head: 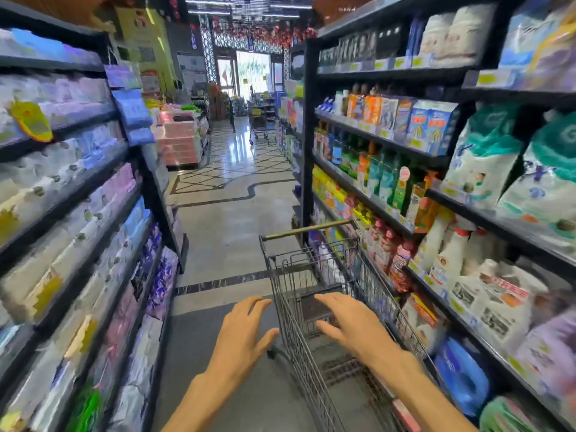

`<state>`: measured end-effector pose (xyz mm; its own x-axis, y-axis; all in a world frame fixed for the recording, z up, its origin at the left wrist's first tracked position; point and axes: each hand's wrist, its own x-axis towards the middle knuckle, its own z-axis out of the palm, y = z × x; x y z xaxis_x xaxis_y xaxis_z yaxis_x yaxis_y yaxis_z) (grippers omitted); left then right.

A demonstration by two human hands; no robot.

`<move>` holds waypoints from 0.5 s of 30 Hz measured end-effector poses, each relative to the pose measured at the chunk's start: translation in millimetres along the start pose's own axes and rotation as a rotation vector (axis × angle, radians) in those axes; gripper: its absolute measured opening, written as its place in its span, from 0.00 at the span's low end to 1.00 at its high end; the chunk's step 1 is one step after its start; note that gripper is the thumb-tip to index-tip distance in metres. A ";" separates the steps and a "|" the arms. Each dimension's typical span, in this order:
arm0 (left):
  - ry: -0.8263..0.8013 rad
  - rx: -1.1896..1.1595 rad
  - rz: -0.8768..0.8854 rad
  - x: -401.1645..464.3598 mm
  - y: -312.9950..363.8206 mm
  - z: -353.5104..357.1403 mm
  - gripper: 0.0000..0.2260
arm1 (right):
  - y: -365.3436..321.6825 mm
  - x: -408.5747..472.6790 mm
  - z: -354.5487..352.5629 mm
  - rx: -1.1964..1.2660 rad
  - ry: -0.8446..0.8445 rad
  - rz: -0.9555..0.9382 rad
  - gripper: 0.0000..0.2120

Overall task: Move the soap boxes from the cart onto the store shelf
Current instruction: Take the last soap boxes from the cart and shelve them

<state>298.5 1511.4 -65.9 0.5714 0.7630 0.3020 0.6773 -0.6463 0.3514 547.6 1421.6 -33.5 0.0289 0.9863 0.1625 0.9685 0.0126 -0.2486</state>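
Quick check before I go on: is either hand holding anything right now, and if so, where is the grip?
Nothing is held. The left hand and the right hand are both open with fingers spread, above the near end of the cart.

one cart [290,307], two hands [240,335]

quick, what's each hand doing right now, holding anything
Left hand: open, fingers spread, holding nothing, beside the cart.
Right hand: open, fingers spread, holding nothing, over the cart basket.
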 end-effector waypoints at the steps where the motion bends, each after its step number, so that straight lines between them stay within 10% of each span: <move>1: -0.012 -0.016 0.028 21.3 -5.3 7.1 0.27 | 8.4 12.4 1.5 -0.005 0.006 0.027 0.27; 15: -0.314 -0.178 0.637 267.5 4.2 118.0 0.27 | 92.6 58.6 11.9 0.003 0.143 0.730 0.27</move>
<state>508.9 1713.2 -88.2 0.9533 0.1870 0.2372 0.0991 -0.9355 0.3392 636.1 1482.5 -58.3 0.6970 0.7128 0.0775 0.6898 -0.6371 -0.3439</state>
